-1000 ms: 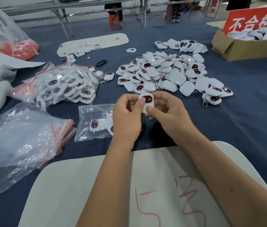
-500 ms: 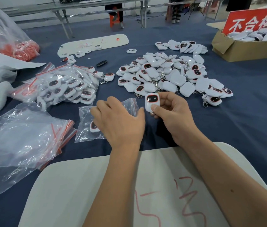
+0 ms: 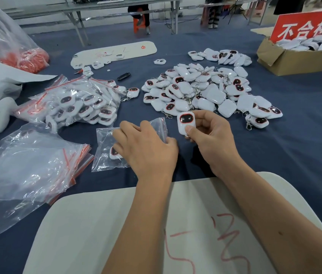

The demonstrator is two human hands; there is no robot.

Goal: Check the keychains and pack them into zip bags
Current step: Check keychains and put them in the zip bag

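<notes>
My right hand [image 3: 213,135] pinches a white keychain [image 3: 186,122] with a dark, red-rimmed face, held upright above the blue cloth. My left hand [image 3: 146,147] lies on a small clear zip bag [image 3: 106,155] and grips its upper edge; at least one keychain shows inside the bag. Behind my hands lies a large pile of loose white keychains [image 3: 205,91]. To the left, filled zip bags [image 3: 77,103] with red seals form a heap.
A stack of empty zip bags [image 3: 29,167] lies at the left. A white board with red writing [image 3: 176,224] sits under my forearms. A cardboard box [image 3: 294,60] with a red sign holds more keychains at the back right. Another white board [image 3: 116,52] lies at the back.
My left hand let go of the keychain and moved left onto the zip bag. My right hand kept the keychain and lifted it slightly, face toward me.
</notes>
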